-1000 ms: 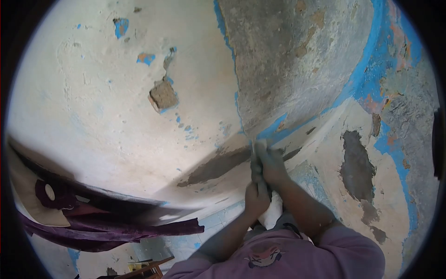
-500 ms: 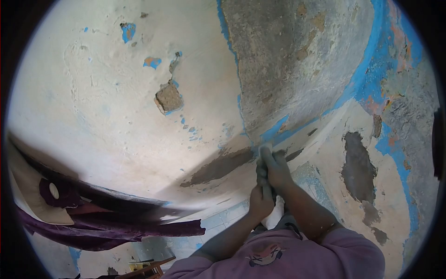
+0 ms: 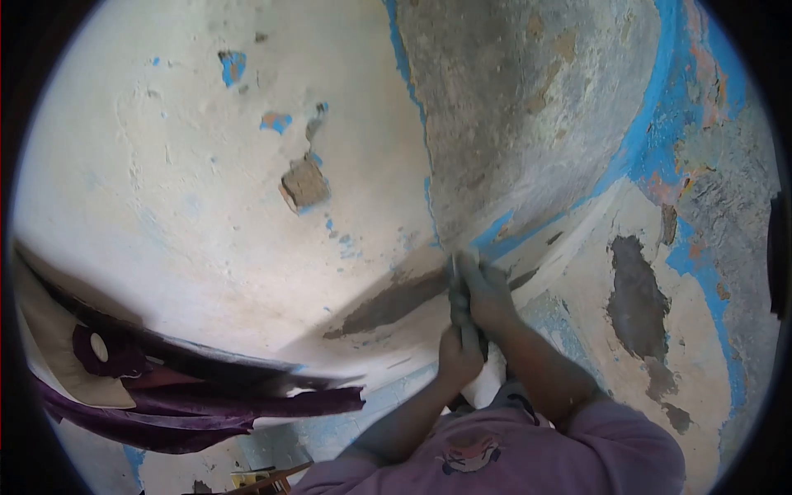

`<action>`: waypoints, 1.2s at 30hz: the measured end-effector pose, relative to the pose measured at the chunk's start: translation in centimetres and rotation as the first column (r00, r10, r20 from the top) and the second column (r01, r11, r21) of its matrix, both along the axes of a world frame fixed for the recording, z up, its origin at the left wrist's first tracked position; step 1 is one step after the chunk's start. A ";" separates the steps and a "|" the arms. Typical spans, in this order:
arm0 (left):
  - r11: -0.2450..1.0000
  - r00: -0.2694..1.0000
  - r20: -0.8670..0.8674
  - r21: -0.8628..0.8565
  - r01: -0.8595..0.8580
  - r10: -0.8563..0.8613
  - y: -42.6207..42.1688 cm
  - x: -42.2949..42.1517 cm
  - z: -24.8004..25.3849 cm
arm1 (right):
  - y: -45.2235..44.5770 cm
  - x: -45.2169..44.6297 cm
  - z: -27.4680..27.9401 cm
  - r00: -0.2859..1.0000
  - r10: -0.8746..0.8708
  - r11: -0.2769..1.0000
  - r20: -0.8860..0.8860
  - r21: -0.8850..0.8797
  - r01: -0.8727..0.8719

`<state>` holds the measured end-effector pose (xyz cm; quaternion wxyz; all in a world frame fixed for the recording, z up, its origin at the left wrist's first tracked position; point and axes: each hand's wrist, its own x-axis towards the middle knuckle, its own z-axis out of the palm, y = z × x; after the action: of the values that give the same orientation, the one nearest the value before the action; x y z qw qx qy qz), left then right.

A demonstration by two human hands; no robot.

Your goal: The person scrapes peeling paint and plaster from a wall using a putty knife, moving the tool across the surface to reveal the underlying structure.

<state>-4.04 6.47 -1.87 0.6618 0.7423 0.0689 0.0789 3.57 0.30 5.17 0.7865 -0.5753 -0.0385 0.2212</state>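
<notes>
Both of my hands are wrapped around a scraper (image 3: 453,265), one above the other. Little of it shows beyond a thin pale edge at the fingertips; its handle is hidden in the grip. My right hand (image 3: 488,293) is the upper one, closed with the fingers toward the wall. Below and slightly left, my left hand (image 3: 462,355) is closed too. The pale edge is close to the wall (image 3: 247,272), where white paint meets a bare grey patch (image 3: 528,107); whether it touches, I cannot tell.
Blue paint strips (image 3: 499,235) border the grey patch. A chipped hole (image 3: 305,183) and a dark scraped area (image 3: 396,302) mark the white wall. At lower left hangs purple cloth (image 3: 305,403). Another wall with a dark patch (image 3: 637,289) stands at the right.
My hands and the scraper have shifted slightly left and up, and the pale edge is turned more side-on. The view has tilted a little.
</notes>
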 end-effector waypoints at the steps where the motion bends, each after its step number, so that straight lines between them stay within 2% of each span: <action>1: 0.984 0.999 -0.021 -0.173 0.046 -0.050 0.0 0.4 1.7 | 0.0 0.1 1.8 1.000 -0.016 1.000 -0.001 0.013 0.016; 5: 0.977 0.999 -0.007 -0.210 0.045 -0.047 -0.6 -0.5 0.7 | -1.0 -0.5 0.4 1.000 -0.006 0.999 0.021 0.048 0.005; 7: 0.988 0.984 -0.164 -0.144 0.051 -0.075 -0.6 -2.3 -1.3 | -1.3 -2.0 -2.5 0.991 0.054 0.993 -0.126 0.112 -0.040; 8: 0.989 0.983 -0.166 -0.139 0.058 -0.081 -0.5 -3.0 -2.1 | -1.4 -2.8 -3.9 0.991 0.047 0.993 -0.127 0.117 -0.032; 10: 0.956 0.963 -0.218 -0.277 0.094 -0.158 -0.4 -4.2 -3.5 | -1.9 -4.6 -6.1 0.990 0.004 0.986 -0.141 0.167 0.019; 11: 0.953 0.954 -0.201 -0.248 0.171 -0.224 0.1 -4.6 -3.6 | -2.2 -5.3 -6.6 0.988 -0.004 0.986 -0.151 0.166 0.030; 12: 0.952 0.948 -0.213 -0.249 0.179 -0.234 0.1 -4.9 -3.8 | -2.4 -6.0 -7.0 0.999 -0.021 0.994 -0.029 0.106 0.024; 13: 0.950 0.968 -0.146 -0.267 0.162 -0.206 0.2 -4.8 -3.8 | -2.4 -6.7 -7.3 0.995 -0.032 0.999 0.097 0.047 0.027; 14: 0.947 0.981 -0.078 -0.285 0.148 -0.177 0.3 -4.6 -3.7 | -2.4 -7.0 -7.5 0.995 -0.048 0.998 0.087 0.052 0.043; 15: 0.940 0.957 -0.066 -0.215 0.264 -0.284 1.5 -4.4 -2.6 | -2.5 -7.3 -7.6 0.987 -0.053 0.998 0.151 0.045 0.047; 16: 0.937 0.951 -0.080 -0.215 0.276 -0.299 2.0 -4.4 -1.9 | -2.6 -7.7 -7.7 0.976 -0.057 0.998 0.213 0.036 0.050; 17: 0.924 0.944 -0.116 -0.271 0.271 -0.310 2.3 -4.5 -1.3 | -2.5 -8.0 -7.8 0.978 -0.070 0.997 0.198 0.037 0.064; 18: 0.910 0.935 -0.149 -0.324 0.260 -0.321 2.4 -4.5 -0.7 | -2.2 -8.2 -7.7 0.957 -0.087 0.996 0.277 0.019 0.085; 19: 0.882 0.930 -0.107 -0.372 0.290 -0.351 2.2 -4.6 0.4 | -2.0 -8.3 -7.4 0.929 -0.100 0.994 0.357 0.003 0.106; 20: 0.880 0.927 -0.114 -0.373 0.294 -0.358 2.0 -4.9 1.3 | -1.8 -8.5 -6.5 0.930 -0.108 0.993 0.350 0.003 0.114; 23: 0.908 0.930 -0.089 -0.268 0.323 -0.357 1.7 -5.2 2.7 | -2.0 -8.8 -4.3 0.898 -0.054 0.990 0.437 -0.095 0.106; 27: 0.947 0.943 -0.199 -0.234 0.220 -0.268 1.9 -5.6 3.2 | -2.1 -7.5 -3.5 0.931 0.000 0.995 0.366 -0.094 0.037; 29: 0.944 0.965 -0.163 -0.292 0.151 -0.205 2.0 -5.6 2.6 | -1.7 -7.1 -3.2 0.900 -0.154 0.987 0.408 0.014 0.163; 30: 0.945 0.963 -0.166 -0.288 0.158 -0.212 2.0 -5.6 2.3 | -1.4 -7.0 -2.9 0.900 -0.163 0.985 0.405 0.019 0.170; 32: 0.984 0.990 -0.001 -0.110 0.139 -0.140 1.9 -5.1 2.4 | -0.6 -6.9 -2.1 0.926 -0.176 0.984 0.335 0.055 0.168; 33: 0.982 0.988 0.001 -0.108 0.156 -0.157 1.7 -4.9 3.0 | -0.2 -6.8 -1.7 0.922 -0.193 0.981 0.336 0.056 0.185; 35: 0.902 0.990 0.020 -0.409 0.137 -0.141 1.8 -5.1 4.7 | 0.8 -6.9 -1.1 0.961 -0.208 0.969 0.181 0.172 0.178; 36: 0.901 0.986 0.018 -0.403 0.161 -0.169 2.4 -5.2 4.8 | 1.3 -7.2 -0.7 0.955 -0.236 0.962 0.178 0.178 0.205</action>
<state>-9.19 8.89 2.91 0.8042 0.5938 0.0265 0.0000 -3.61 1.62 4.49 0.8416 -0.5311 -0.0691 0.0698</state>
